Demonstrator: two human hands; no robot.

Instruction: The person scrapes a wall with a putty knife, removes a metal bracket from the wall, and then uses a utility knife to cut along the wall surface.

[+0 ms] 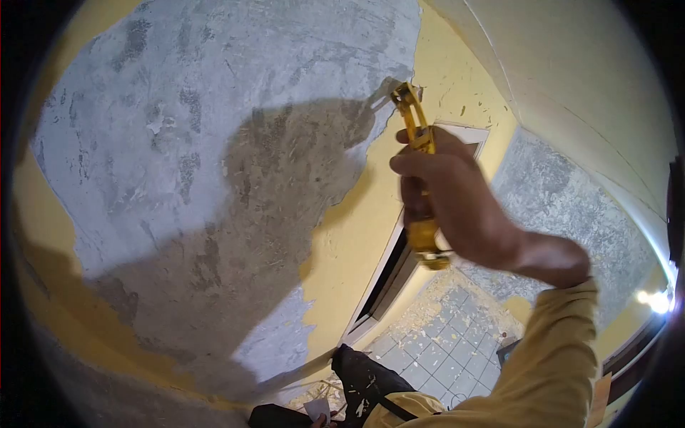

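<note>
My right hand (pixel 457 192) is wrapped round a yellow scraping tool (pixel 428 239), raised before the wall. The tool's head meets the boundary between the yellow paint (pixel 442 78) and the bare grey plaster (pixel 164 121). A large shadow of the hand and tool falls on the plaster. Low in the view, my left hand (pixel 322 421) shows only in part, with a small pale sheet (pixel 316 408) at its fingers.
A framed opening (pixel 389 274) is behind the right hand. Paint flakes lie on the tiled floor (pixel 435 357). Another patchy grey wall (pixel 556 207) stands at the right, near a bright light (pixel 656 301). A dark object (pixel 508 351) sits on the floor.
</note>
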